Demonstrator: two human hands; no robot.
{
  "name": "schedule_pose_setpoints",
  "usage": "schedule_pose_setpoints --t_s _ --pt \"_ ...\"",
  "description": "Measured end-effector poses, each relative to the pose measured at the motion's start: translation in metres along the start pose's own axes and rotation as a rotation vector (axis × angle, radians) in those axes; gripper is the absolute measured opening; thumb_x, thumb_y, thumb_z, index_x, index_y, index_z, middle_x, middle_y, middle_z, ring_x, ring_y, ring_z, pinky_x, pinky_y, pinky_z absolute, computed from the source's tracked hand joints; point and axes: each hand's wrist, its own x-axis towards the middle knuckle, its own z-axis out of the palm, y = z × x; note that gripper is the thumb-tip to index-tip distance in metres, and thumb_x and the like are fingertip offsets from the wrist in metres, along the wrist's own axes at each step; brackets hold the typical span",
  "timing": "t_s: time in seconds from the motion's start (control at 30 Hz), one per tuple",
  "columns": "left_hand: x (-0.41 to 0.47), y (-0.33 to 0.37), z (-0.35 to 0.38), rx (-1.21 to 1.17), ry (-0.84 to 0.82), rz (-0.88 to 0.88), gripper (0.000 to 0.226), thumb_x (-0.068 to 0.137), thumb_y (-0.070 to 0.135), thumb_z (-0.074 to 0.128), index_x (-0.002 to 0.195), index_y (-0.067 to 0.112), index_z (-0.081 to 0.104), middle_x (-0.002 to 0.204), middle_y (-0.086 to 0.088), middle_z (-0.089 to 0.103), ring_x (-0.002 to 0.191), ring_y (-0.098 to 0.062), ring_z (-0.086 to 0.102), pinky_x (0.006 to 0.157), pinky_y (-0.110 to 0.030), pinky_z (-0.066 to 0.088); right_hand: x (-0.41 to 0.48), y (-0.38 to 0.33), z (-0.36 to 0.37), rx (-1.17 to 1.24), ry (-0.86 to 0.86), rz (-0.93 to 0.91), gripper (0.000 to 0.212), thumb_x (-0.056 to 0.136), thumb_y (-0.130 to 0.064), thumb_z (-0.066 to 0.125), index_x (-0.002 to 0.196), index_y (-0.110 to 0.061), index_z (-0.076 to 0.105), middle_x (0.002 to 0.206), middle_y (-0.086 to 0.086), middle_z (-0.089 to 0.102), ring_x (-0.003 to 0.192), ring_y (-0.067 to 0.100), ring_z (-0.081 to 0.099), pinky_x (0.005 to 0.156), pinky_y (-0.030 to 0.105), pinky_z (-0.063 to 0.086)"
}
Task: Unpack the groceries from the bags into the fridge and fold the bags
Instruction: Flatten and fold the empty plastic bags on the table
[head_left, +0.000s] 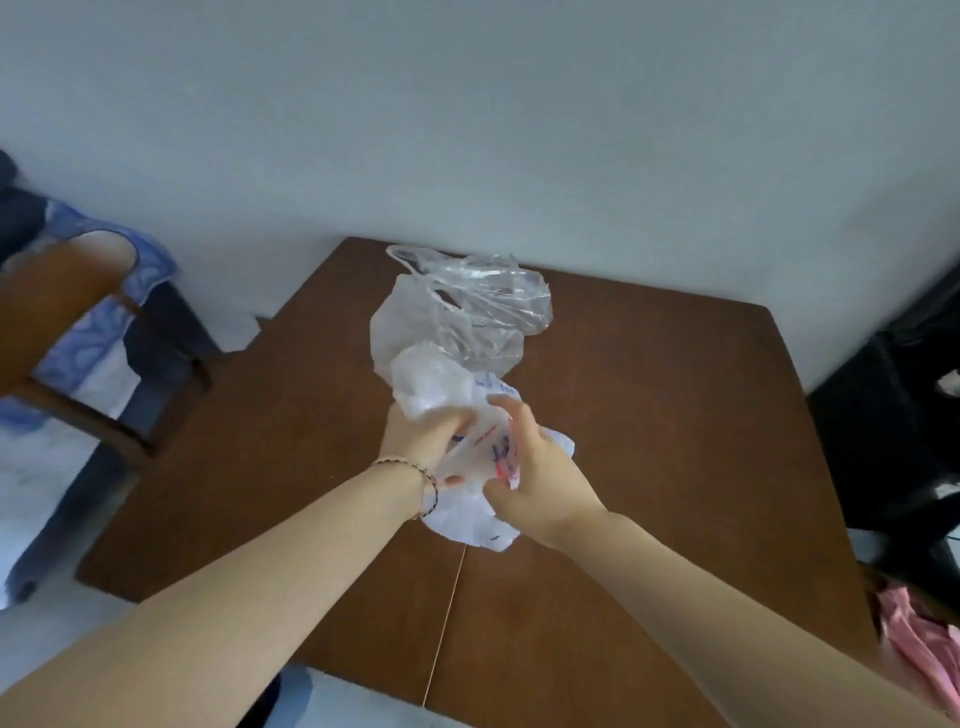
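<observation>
A crumpled white printed bag (470, 519) sits on the brown table (675, 441), translucent crumpled bags (467, 306) heaped just behind it.

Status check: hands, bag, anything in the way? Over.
Left hand and right hand both gripping the white printed bag, bunched over the brown table. Clear bags crumpled just beyond it. No obstruction near the hands.

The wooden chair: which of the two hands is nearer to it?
Left. The left hand holds the white bag on the side toward the chair; the right hand holds it on the far side.
</observation>
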Motion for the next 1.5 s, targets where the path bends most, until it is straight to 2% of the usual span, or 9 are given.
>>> schedule_pose_setpoints --t_s 0.13,0.27,0.43,0.53,0.67,0.83,0.97,1.37,1.5 --pt "0.009 -0.013 -0.11 0.266 0.106 0.206 0.047 0.071 0.015 0.066 0.112 0.021 0.044 0.094 0.0 0.06 0.081 -0.016 0.059 0.066 -0.028 0.049 0.022 -0.047 0.067 0.273 0.012 0.238 0.051 0.089 -0.01 0.048 0.135 -0.023 0.032 0.094 0.008 0.068 0.081 0.019 0.063 0.071 0.03 0.054" --pt "0.014 -0.029 -0.214 0.453 0.08 0.174 0.052 0.077 0.019 0.065 0.109 0.023 0.024 0.089 0.003 0.046 0.075 -0.01 0.048 0.063 -0.029 0.04 0.044 -0.09 0.157 0.165 -0.023 0.399 0.038 0.084 -0.004 0.036 0.113 -0.016 0.055 0.096 0.006 0.066 0.079 0.02 0.064 0.08 0.04 0.057" --pt "0.015 -0.049 -0.338 0.737 0.01 0.114 0.046 0.072 0.022 0.068 0.11 0.01 0.046 0.086 -0.004 0.052 0.079 -0.016 0.052 0.07 -0.029 0.046 0.047 -0.142 0.269 0.101 -0.132 0.526 0.027 0.083 -0.005 0.036 0.072 -0.019 0.056 0.083 0.004 0.062 0.074 0.023 0.058 0.074 0.035 0.053" --pt "0.017 -0.069 -0.389 0.887 -0.028 0.022 0.028 0.076 0.016 0.064 0.1 0.008 0.05 0.089 -0.013 0.055 0.081 -0.022 0.053 0.072 -0.03 0.045 0.044 -0.161 0.33 0.086 -0.208 0.535 0.029 0.085 -0.005 0.035 0.091 -0.006 0.063 0.087 0.007 0.06 0.076 0.023 0.055 0.073 0.037 0.053" --pt "0.031 -0.124 -0.436 0.97 0.0 -0.04 0.046 0.073 0.021 0.064 0.112 0.022 0.038 0.102 -0.004 0.051 0.094 -0.023 0.052 0.085 -0.037 0.051 0.039 -0.168 0.408 0.003 -0.37 0.511 0.031 0.093 0.0 0.035 0.114 0.002 0.058 0.111 0.015 0.059 0.101 0.03 0.056 0.078 0.03 0.042" --pt "0.072 -0.234 -0.463 0.955 0.142 -0.031 0.059 0.073 0.016 0.061 0.128 0.024 0.041 0.118 -0.007 0.045 0.083 -0.023 0.053 0.073 -0.032 0.052 0.048 -0.128 0.481 -0.206 -0.571 0.498 0.033 0.096 -0.006 0.037 0.124 -0.001 0.053 0.129 0.014 0.055 0.119 0.029 0.052 0.093 0.03 0.043" --pt "0.127 -0.323 -0.471 0.917 0.226 -0.088 0.063 0.077 0.011 0.056 0.134 0.028 0.036 0.108 -0.001 0.027 0.068 -0.022 0.05 0.064 -0.027 0.047 0.07 -0.07 0.539 -0.279 -0.599 0.503 0.035 0.095 -0.01 0.04 0.129 -0.007 0.049 0.131 0.013 0.053 0.118 0.029 0.053 0.09 0.029 0.045" --pt "0.274 -0.582 -0.463 0.834 0.03 -0.309 0.077 0.083 0.016 0.064 0.146 0.027 0.02 0.135 -0.006 0.047 0.124 -0.027 0.047 0.103 -0.038 0.04 0.079 0.095 0.697 -0.381 -0.717 0.552 0.031 0.094 -0.014 0.04 0.122 -0.012 0.052 0.122 0.008 0.058 0.11 0.026 0.056 0.083 0.028 0.044" --pt "0.291 -0.609 -0.467 0.895 -0.033 -0.337 0.087 0.085 0.01 0.062 0.15 0.018 0.004 0.157 -0.008 0.011 0.14 -0.027 0.025 0.11 -0.04 0.034 0.087 0.106 0.707 -0.418 -0.73 0.537 0.026 0.093 -0.014 0.042 0.117 -0.013 0.052 0.119 0.007 0.058 0.105 0.026 0.056 0.076 0.028 0.041"
